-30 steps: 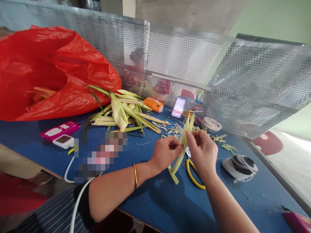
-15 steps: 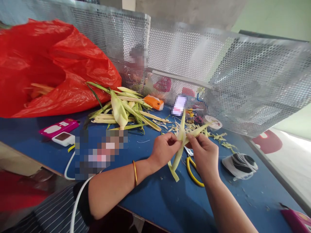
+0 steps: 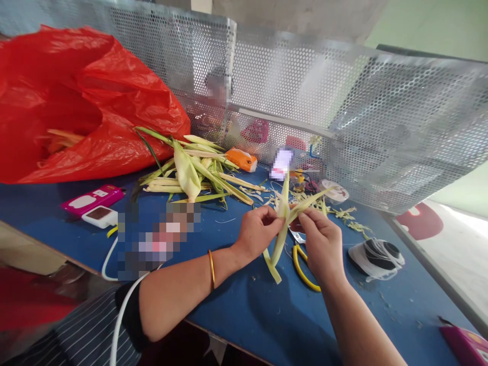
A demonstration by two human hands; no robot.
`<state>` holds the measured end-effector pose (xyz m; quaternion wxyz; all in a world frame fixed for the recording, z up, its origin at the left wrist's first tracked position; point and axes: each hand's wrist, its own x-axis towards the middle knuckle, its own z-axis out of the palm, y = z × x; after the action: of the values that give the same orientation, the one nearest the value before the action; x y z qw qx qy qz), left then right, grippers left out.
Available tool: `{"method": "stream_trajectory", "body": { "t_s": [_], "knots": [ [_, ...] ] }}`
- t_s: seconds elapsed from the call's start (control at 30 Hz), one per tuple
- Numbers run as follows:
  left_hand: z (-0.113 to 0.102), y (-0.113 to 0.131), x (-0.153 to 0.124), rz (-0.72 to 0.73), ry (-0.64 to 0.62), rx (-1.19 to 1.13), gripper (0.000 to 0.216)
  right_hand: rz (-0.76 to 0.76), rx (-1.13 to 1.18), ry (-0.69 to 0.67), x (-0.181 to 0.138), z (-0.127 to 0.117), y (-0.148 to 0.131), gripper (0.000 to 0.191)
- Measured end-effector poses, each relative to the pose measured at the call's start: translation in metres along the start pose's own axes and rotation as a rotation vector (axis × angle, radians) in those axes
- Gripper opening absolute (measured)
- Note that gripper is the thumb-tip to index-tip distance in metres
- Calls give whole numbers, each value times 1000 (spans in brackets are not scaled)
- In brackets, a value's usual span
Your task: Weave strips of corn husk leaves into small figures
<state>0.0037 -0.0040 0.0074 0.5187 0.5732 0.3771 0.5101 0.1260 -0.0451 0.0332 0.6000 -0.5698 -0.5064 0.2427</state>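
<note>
Pale green corn husk strips [image 3: 281, 239] cross one another between my hands, above the blue table. My left hand [image 3: 259, 229] is closed in a pinch on the husks near the crossing. On the other side, my right hand [image 3: 322, 239] pinches the strip that points up and right. Two ends of the husks hang below, one bent into a V. Just under my right hand, scissors with yellow handles [image 3: 301, 269] lie on the table, their blades partly hidden. A heap of loose corn husks [image 3: 188, 175] lies to the left, beyond my left hand.
A large red plastic bag [image 3: 133, 112] stands at the left, beside a pink box [image 3: 93, 198]. An orange tissue pack [image 3: 241, 160] and husk scraps [image 3: 345, 214] lie toward the perforated metal screen [image 3: 274, 76]. Wound thread [image 3: 376, 258] sits at right. A white cable [image 3: 124, 315] crosses my left arm.
My right hand's fingers have shifted slightly along the right-hand husk strip, away from the crossing. My left hand keeps its pinch almost in the same place.
</note>
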Motion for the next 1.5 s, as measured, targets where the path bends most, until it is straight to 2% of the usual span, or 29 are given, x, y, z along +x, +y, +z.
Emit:
{"method": "stream_trajectory", "body": {
  "t_s": [0.1,0.23,0.37,0.43,0.5,0.63,0.77,1.0,1.17,1.37,1.5],
  "knots": [
    [0,1,-1,21,1,33,17,-11,-8,51,-1,1,-2,22],
    [-1,6,-5,126,-4,115,16,-24,-58,83,1,2,-2,18],
    [-1,9,-8,251,33,235,15,-35,-207,33,1,3,1,9],
    [-2,8,-8,267,42,246,15,-28,-274,8,0,2,2,14],
    [-2,6,-6,219,49,204,16,-1,-282,37,-1,0,3,19],
    [-1,1,1,23,106,-23,17,-2,-159,136,-2,0,1,24],
    [-1,1,5,-93,132,-190,18,23,-41,146,-3,3,0,27],
    [-1,4,1,-100,-54,-266,28,20,-64,77,-6,9,7,29],
    [-1,0,5,-130,63,-233,15,-1,-129,77,-9,10,11,29],
    [-3,2,11,-216,174,-339,10,81,87,160,-5,9,12,30],
    [-3,4,11,-258,210,-365,9,36,7,64,-5,11,19,29]
  ]
}}
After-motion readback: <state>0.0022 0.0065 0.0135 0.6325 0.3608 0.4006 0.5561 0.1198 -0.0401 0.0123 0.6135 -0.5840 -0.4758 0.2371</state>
